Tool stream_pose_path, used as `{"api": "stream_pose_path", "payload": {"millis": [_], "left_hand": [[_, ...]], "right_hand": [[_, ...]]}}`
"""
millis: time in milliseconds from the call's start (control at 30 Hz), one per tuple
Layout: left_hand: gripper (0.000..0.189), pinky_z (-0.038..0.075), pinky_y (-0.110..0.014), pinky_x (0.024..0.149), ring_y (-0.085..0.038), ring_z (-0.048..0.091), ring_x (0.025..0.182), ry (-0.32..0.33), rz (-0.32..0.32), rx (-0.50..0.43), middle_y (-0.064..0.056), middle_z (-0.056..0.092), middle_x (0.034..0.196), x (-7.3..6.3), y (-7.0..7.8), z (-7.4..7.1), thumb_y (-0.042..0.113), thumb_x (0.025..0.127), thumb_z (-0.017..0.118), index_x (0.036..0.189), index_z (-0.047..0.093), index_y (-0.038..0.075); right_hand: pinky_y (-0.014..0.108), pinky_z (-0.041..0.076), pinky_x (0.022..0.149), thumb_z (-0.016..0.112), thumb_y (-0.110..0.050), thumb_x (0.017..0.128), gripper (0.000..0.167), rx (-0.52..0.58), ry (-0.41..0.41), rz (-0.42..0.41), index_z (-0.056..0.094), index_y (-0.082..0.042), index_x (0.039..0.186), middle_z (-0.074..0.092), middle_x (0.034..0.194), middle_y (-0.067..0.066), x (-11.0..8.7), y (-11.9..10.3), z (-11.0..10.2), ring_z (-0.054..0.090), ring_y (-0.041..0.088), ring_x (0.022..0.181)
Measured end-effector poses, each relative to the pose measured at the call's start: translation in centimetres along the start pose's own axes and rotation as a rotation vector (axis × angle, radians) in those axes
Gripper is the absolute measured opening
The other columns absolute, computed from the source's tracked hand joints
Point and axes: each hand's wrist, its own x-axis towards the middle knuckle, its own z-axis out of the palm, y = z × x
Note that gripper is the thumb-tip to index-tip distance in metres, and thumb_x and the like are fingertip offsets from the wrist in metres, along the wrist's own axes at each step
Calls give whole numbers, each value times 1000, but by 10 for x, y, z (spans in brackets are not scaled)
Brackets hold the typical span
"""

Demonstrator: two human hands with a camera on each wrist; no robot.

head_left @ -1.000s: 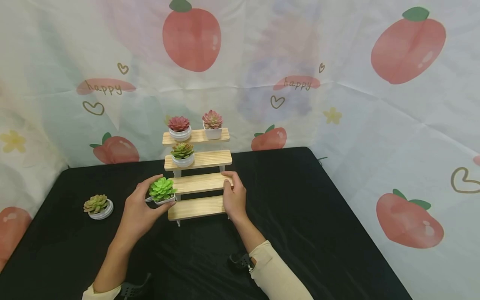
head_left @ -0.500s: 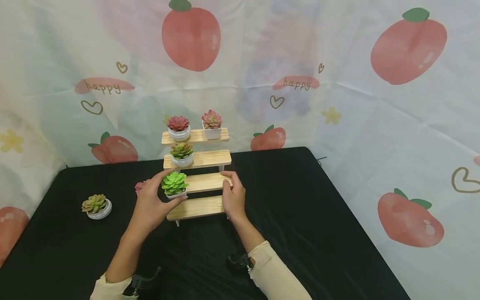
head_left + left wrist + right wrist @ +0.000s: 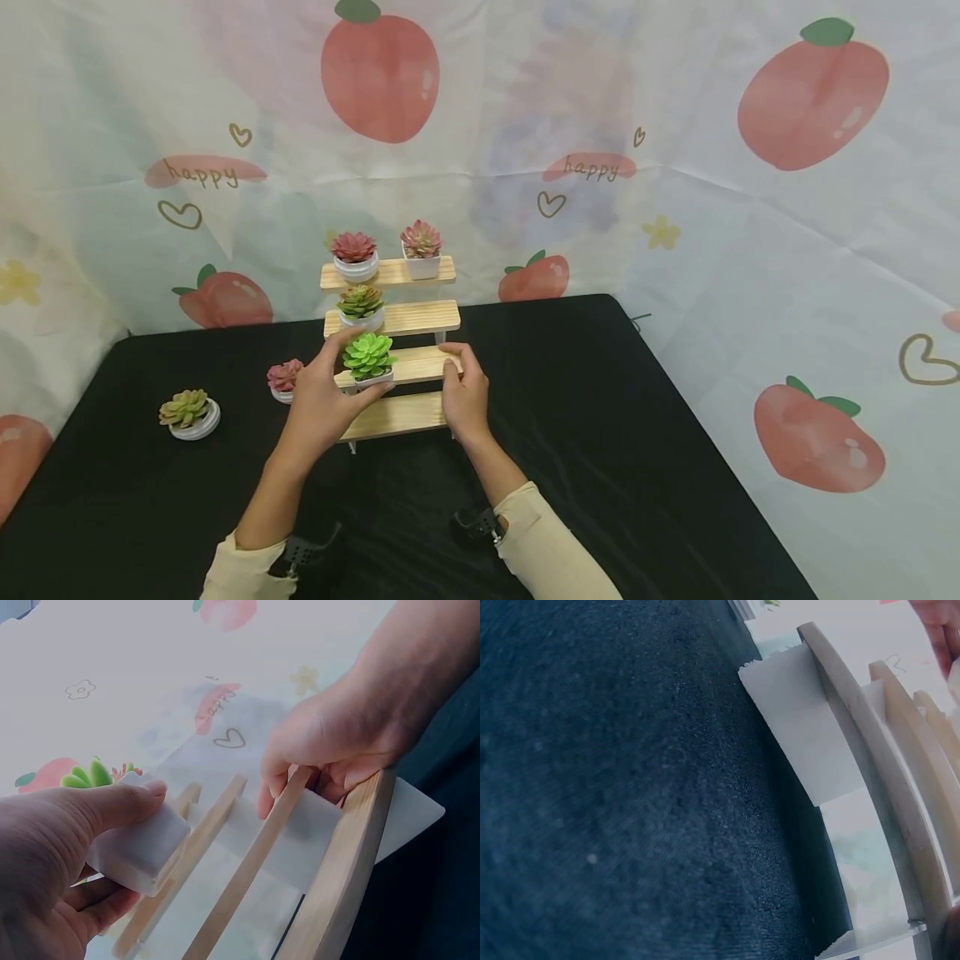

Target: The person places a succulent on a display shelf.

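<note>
While left grip (image 3: 322,404) pinched potted green succulent (image 3: 368,356) and right grip (image 3: 465,400) held wooden stand (image 3: 393,415), a backward nudge risked toppling reddish-green succulent (image 3: 361,302) behind.

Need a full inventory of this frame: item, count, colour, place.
Shelf stand: 1, pale wood and white, four tiers, on the table
Bright green succulent: 1, white-potted, at third tier from top; contact unclear
Pink succulents: 3, white-potted, two on top tier, one on table left of stand
Olive-green succulents: 2, white-potted, second tier and far left of table
Table: 1, black, under stand
Backdrop: 1, pastel with red fruit print, behind table
Sleeves: 2, cream, forearms
Wrist straps: 2, black, near cuffs
Left grip: 1, bare, pinching bright green succulent's pot
Right grip: 1, bare, holding stand's right end
</note>
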Motion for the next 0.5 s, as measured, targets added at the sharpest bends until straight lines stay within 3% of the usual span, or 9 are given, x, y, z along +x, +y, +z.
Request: {"api": "stream_pose_path", "payload": {"millis": [200, 267, 500], "left_hand": [[83, 52, -57, 94, -35, 63, 117, -2, -28, -43, -17, 59, 137, 3, 3, 5, 8, 74, 95, 144, 50, 5], [83, 52, -57, 94, -35, 64, 115, 5, -30, -52, -17, 60, 135, 3, 4, 7, 7, 74, 96, 143, 51, 5], [78, 54, -52, 93, -30, 64, 113, 15, 21, -57, -14, 62, 132, 10, 6, 16, 6, 74, 95, 142, 55, 7]], "right_hand": [[31, 39, 53, 50, -5, 102, 29, -13, -2, 4, 70, -13, 121, 67, 100, 7, 0, -1, 0, 40, 11, 50], [31, 38, 52, 50, -6, 102, 29, -16, -3, 7, 70, -13, 121, 66, 94, 7, 0, -1, 0, 40, 11, 49], [32, 39, 54, 51, -5, 101, 28, -26, 8, -4, 71, -12, 120, 69, 102, 5, 0, 0, 0, 42, 13, 53]]}}
